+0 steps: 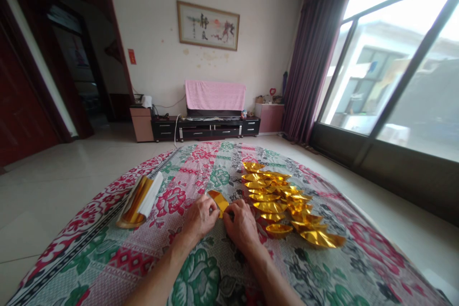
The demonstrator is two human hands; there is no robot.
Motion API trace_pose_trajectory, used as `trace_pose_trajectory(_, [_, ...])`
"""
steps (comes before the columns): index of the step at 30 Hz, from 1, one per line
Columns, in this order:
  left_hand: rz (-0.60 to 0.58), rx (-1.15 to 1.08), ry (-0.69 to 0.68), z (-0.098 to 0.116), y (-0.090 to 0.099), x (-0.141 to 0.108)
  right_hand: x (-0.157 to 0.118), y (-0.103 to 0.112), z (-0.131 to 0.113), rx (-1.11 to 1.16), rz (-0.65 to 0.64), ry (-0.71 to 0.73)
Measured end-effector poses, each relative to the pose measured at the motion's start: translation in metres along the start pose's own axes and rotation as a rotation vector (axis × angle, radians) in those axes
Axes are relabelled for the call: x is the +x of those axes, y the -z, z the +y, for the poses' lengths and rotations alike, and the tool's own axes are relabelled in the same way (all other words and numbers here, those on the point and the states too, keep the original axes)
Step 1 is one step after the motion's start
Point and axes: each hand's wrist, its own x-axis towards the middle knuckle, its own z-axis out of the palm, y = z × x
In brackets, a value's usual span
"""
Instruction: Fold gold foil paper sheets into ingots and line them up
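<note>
Between my two hands is a folded piece of gold foil paper, its far end pointing away from me over the patterned cloth. My left hand pinches its near left edge, fingers curled. On the other side, my right hand is closed on the near right edge; its fingertips are partly hidden. To the right sit rows of folded gold paper ingots, boat-shaped and shiny. Off to the left lies a curled stack of gold and white paper sheets.
A floral cloth covers the round table. Beyond it are a low black TV cabinet, a TV under a pink towel and a framed picture. A purple curtain and large window stand at the right, a dark doorway at the left.
</note>
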Motion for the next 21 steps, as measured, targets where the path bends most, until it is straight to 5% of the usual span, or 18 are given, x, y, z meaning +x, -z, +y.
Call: trace_pose_trajectory(21, [-0.102, -0.187, -0.129, -0.021, 0.007, 0.005, 0.001, 0.0, 0.0, -0.03, 0.003, 0.006])
